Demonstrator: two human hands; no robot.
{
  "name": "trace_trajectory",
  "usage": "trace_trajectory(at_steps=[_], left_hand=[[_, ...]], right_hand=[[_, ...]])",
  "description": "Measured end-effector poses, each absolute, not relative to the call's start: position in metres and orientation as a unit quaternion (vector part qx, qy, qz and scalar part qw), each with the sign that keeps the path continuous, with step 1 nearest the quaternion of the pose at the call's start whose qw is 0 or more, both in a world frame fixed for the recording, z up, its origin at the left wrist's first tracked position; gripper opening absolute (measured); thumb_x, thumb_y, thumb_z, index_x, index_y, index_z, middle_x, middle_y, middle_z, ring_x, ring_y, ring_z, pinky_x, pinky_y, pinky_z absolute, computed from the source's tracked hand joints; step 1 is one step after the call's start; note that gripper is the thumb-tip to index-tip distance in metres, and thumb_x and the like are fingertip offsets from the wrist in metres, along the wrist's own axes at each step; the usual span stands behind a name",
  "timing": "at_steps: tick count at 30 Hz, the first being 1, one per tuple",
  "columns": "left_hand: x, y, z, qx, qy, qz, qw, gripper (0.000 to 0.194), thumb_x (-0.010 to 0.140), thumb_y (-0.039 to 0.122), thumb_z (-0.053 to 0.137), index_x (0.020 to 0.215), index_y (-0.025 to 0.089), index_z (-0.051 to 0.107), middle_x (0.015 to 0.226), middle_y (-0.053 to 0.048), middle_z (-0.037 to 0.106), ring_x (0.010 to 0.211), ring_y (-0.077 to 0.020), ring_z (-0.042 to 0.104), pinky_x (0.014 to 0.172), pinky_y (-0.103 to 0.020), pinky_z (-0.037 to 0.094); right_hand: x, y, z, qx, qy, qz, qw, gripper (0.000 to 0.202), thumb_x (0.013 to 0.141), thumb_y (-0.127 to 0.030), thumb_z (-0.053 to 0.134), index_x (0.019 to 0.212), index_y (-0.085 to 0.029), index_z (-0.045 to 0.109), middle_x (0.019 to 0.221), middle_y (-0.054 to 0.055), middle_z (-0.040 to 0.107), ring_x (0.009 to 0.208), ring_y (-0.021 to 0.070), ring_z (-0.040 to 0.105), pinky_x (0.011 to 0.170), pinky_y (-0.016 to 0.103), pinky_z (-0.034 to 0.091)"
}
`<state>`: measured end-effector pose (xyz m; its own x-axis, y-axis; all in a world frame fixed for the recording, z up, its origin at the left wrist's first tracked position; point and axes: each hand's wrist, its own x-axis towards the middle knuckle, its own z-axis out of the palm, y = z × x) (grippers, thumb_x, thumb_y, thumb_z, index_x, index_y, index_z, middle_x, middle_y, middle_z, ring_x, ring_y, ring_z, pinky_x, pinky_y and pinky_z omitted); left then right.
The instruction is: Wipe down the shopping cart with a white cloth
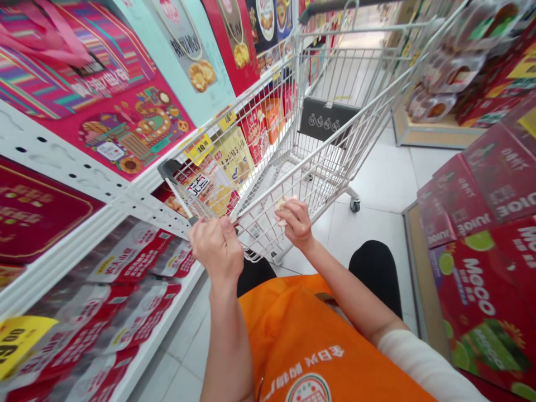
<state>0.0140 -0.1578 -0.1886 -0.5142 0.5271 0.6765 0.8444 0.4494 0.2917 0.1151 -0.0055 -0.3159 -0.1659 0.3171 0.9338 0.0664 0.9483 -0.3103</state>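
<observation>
A metal wire shopping cart (293, 184) stands before me, its basket bare inside. My left hand (215, 245) is closed around the cart's near end rim, beside a dark plastic corner piece (170, 167). Against the wire side of the basket, my right hand (295, 220) is closed on a small crumpled pale cloth (281, 207). Only a little of that cloth shows between the fingers, so its full shape is hidden. A black sign panel (329, 120) with white characters hangs inside the cart. An orange apron (310, 346) covers my front.
Left of the cart run shelves with bright gift bags (134, 84), red snack packs (125, 312) and yellow price tags (23, 340). On the right, red juice cartons (481, 296) are stacked on a low platform. Clear tubs (444, 72) stand farther back. White tiles (389, 184) form the floor.
</observation>
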Motion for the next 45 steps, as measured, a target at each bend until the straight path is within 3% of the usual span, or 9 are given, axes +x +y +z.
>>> trace_trajectory(at_steps=[4, 10, 13, 19, 24, 27, 31, 37, 45], left_hand=[[0.017, -0.158, -0.189, -0.447, -0.801, -0.317, 0.240, 0.062, 0.103, 0.047, 0.014, 0.075, 0.023, 0.064, 0.068, -0.005, 0.060, 0.078, -0.0217, 0.056, 0.101, -0.041, 0.039], [0.026, -0.155, -0.185, -0.461, -0.798, -0.324, 0.214, 0.074, 0.103, 0.050, 0.004, 0.084, 0.021, 0.069, 0.079, -0.008, 0.068, 0.084, -0.0224, 0.058, 0.103, -0.043, 0.038], [0.028, -0.159, -0.184, -0.483, -0.787, -0.338, 0.185, 0.075, 0.102, 0.053, 0.005, 0.095, 0.021, 0.072, 0.086, -0.008, 0.070, 0.090, -0.0222, 0.061, 0.108, -0.043, 0.037], [0.013, -0.168, -0.201, -0.428, -0.754, -0.462, 0.185, 0.079, 0.100, 0.060, 0.002, 0.107, 0.022, 0.071, 0.099, -0.008, 0.068, 0.116, -0.0221, 0.057, 0.123, -0.043, 0.021], [0.009, -0.162, -0.216, -0.392, -0.686, -0.596, 0.146, 0.074, 0.094, 0.073, 0.008, 0.116, 0.025, 0.060, 0.088, -0.002, 0.054, 0.097, -0.0193, 0.057, 0.126, -0.041, 0.011], [0.014, -0.161, -0.218, -0.387, -0.655, -0.637, 0.123, 0.071, 0.092, 0.077, 0.013, 0.113, 0.026, 0.056, 0.087, -0.001, 0.053, 0.094, -0.0189, 0.058, 0.127, -0.039, 0.011], [0.023, -0.161, -0.218, -0.395, -0.635, -0.655, 0.108, 0.067, 0.092, 0.076, 0.017, 0.114, 0.026, 0.056, 0.086, 0.000, 0.053, 0.095, -0.0192, 0.058, 0.127, -0.040, 0.007], [0.032, -0.162, -0.226, -0.397, -0.633, -0.657, 0.099, 0.068, 0.091, 0.077, 0.015, 0.117, 0.027, 0.053, 0.091, -0.001, 0.054, 0.099, -0.0200, 0.059, 0.128, -0.044, 0.006], [0.036, -0.169, -0.235, -0.439, -0.622, -0.642, 0.090, 0.065, 0.094, 0.072, 0.017, 0.124, 0.028, 0.053, 0.098, -0.003, 0.054, 0.101, -0.0201, 0.057, 0.127, -0.047, 0.001]], right_hand=[[0.126, -0.009, -0.330, -0.129, -0.782, 0.110, 0.600, 0.039, 0.084, 0.000, 0.040, 0.094, -0.021, 0.072, 0.098, 0.008, 0.067, 0.102, 0.0210, 0.062, 0.085, 0.041, 0.062], [0.117, -0.013, -0.304, -0.140, -0.777, 0.149, 0.596, 0.033, 0.089, -0.009, 0.049, 0.105, -0.029, 0.072, 0.112, 0.007, 0.065, 0.117, 0.0229, 0.057, 0.099, 0.047, 0.055], [0.114, -0.015, -0.315, -0.128, -0.774, 0.152, 0.601, 0.032, 0.087, -0.006, 0.047, 0.096, -0.025, 0.071, 0.104, 0.008, 0.064, 0.109, 0.0221, 0.057, 0.095, 0.045, 0.056], [0.134, -0.021, -0.319, -0.085, -0.798, 0.191, 0.565, 0.038, 0.078, 0.002, 0.044, 0.094, -0.021, 0.070, 0.099, 0.008, 0.063, 0.103, 0.0223, 0.056, 0.088, 0.043, 0.055], [0.118, -0.035, -0.290, -0.075, -0.751, 0.180, 0.631, 0.038, 0.085, 0.000, 0.050, 0.106, -0.026, 0.069, 0.113, 0.008, 0.063, 0.114, 0.0227, 0.056, 0.096, 0.045, 0.054], [0.110, -0.043, -0.304, -0.062, -0.749, 0.173, 0.636, 0.034, 0.086, -0.001, 0.050, 0.102, -0.024, 0.070, 0.106, 0.009, 0.064, 0.109, 0.0229, 0.056, 0.092, 0.044, 0.056], [0.120, -0.048, -0.311, -0.065, -0.755, 0.195, 0.622, 0.036, 0.085, 0.001, 0.045, 0.097, -0.022, 0.070, 0.097, 0.009, 0.064, 0.100, 0.0214, 0.058, 0.084, 0.042, 0.058], [0.119, -0.049, -0.261, -0.087, -0.714, 0.175, 0.673, 0.034, 0.089, -0.006, 0.054, 0.109, -0.029, 0.068, 0.114, 0.006, 0.066, 0.116, 0.0225, 0.059, 0.098, 0.047, 0.055], [0.128, -0.059, -0.303, -0.126, -0.720, 0.156, 0.665, 0.032, 0.090, -0.007, 0.050, 0.101, -0.029, 0.071, 0.106, 0.006, 0.062, 0.107, 0.0207, 0.064, 0.087, 0.041, 0.059]])
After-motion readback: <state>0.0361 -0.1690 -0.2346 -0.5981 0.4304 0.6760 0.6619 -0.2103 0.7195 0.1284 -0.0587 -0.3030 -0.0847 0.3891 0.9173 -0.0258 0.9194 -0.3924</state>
